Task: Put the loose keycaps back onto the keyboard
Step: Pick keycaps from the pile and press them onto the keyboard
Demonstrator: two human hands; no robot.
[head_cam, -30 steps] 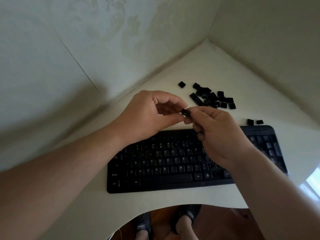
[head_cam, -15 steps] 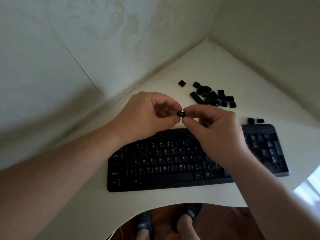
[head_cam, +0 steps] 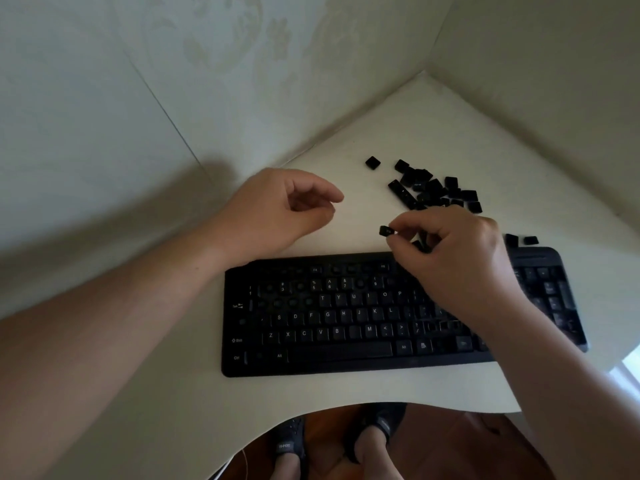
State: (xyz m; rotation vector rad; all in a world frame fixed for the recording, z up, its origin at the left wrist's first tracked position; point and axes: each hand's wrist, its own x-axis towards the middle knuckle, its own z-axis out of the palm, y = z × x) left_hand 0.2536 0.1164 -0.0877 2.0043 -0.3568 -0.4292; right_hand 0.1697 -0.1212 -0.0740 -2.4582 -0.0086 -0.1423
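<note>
White desk (head_cam: pixel 433 126), right hand (head_cam: pixel 460 258) hiding keyboard (head_cam: pixel 346 355) keys (legends dim)

White desk (head_cam: pixel 433 133), patterned wall (head_cam: pixel 207 64), dark shoes (head_cam: pixel 289 441).

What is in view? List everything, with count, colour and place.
keyboard: one, black, on the table near its front edge, several keys missing
held keycap: one, black, pinched in the right hand above the keyboard's far edge
keycap pile: many, too clustered to count, black, on the table beyond the keyboard
lone keycap: one, black, left of the pile
keycap pair: two, black, by the keyboard's far right corner
table: one, off-white, in the wall corner
shoes: two, dark, on the floor below the table edge
left hand: one, loosely curled, holding nothing
right hand: one, over the keyboard
</note>
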